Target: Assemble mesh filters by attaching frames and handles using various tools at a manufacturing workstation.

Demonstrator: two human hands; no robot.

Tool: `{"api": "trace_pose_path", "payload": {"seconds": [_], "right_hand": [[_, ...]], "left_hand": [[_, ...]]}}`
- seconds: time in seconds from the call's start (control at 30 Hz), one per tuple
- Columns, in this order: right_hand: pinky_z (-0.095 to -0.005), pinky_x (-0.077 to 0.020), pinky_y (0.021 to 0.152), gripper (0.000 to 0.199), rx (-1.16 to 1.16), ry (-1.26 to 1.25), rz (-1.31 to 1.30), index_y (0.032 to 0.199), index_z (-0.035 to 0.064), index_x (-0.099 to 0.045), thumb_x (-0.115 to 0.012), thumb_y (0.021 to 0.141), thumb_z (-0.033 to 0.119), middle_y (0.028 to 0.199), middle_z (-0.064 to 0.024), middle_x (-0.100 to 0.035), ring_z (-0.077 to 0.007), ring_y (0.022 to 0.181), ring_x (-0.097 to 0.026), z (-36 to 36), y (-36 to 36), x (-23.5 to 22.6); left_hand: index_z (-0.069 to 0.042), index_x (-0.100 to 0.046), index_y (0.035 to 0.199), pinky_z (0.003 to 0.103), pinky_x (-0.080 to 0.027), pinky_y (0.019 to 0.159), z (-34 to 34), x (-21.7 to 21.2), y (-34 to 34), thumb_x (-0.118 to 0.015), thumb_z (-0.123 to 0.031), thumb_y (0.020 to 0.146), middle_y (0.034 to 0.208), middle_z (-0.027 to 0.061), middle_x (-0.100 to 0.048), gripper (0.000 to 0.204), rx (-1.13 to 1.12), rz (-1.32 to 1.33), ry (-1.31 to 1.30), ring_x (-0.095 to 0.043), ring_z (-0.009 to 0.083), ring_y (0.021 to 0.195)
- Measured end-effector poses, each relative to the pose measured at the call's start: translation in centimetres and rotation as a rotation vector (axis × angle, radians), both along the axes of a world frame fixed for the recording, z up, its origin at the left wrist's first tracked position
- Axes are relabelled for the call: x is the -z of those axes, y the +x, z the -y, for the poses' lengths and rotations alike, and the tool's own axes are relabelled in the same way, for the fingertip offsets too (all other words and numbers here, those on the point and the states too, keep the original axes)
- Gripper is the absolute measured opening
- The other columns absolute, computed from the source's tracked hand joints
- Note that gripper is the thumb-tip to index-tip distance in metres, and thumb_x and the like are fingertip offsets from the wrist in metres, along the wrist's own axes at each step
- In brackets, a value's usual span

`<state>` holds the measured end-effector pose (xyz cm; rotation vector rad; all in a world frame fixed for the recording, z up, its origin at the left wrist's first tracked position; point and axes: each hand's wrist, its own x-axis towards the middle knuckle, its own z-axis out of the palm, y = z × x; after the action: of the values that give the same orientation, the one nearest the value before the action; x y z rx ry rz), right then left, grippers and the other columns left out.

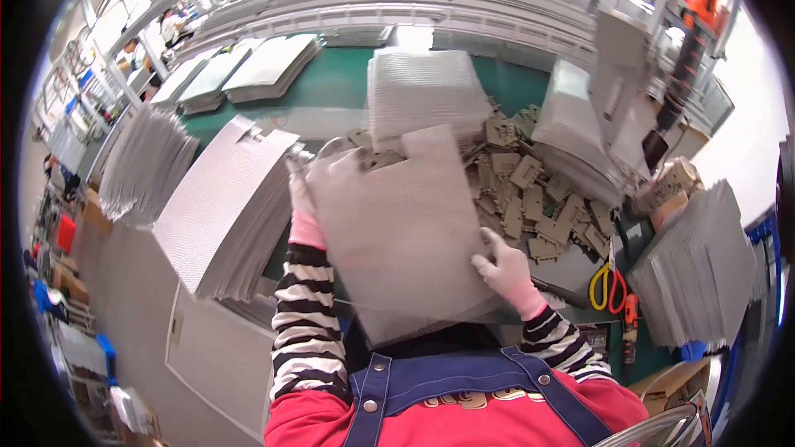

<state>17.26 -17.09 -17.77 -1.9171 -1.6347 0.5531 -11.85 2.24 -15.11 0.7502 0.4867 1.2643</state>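
In front of my body I hold a pale grey, finely textured sheet with a notched top edge. My left hand, in a white glove, is closed on its upper left edge; the fingers there are slightly blurred. At the right edge, my gloved right hand grips the sheet between thumb and fingers. Another layer shows under its lower end; I cannot tell whether it is separate. Beyond the sheet lies a heap of beige plastic parts. A thick stack of similar sheets stands left of my left forearm.
More sheet stacks stand at the back, the right back and the right. Scissors and an orange-handled tool lie by my right forearm. An orange and black power tool hangs at the upper right.
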Motion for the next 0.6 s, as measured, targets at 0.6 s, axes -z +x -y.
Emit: {"api": "trace_pose_path", "payload": {"seconds": [0.6], "right_hand": [[-0.0402, -0.0429, 0.09, 0.091, 0.28, 0.476, 0.562, 0.14, 0.0109, -0.025, -0.077, 0.065, 0.015, 0.119, -0.0207, -0.045, -0.0335, 0.104, -0.053, -27.8, 1.1, -6.4]], "left_hand": [[-0.011, -0.04, 0.132, 0.048, -0.045, 0.082, 2.3, 7.8, 2.0, -0.037, -0.076, 0.079, 0.118, 0.0223, -0.051, 0.084, 0.29, 0.391, -0.322, -0.053, 0.0344, 0.096]]}}
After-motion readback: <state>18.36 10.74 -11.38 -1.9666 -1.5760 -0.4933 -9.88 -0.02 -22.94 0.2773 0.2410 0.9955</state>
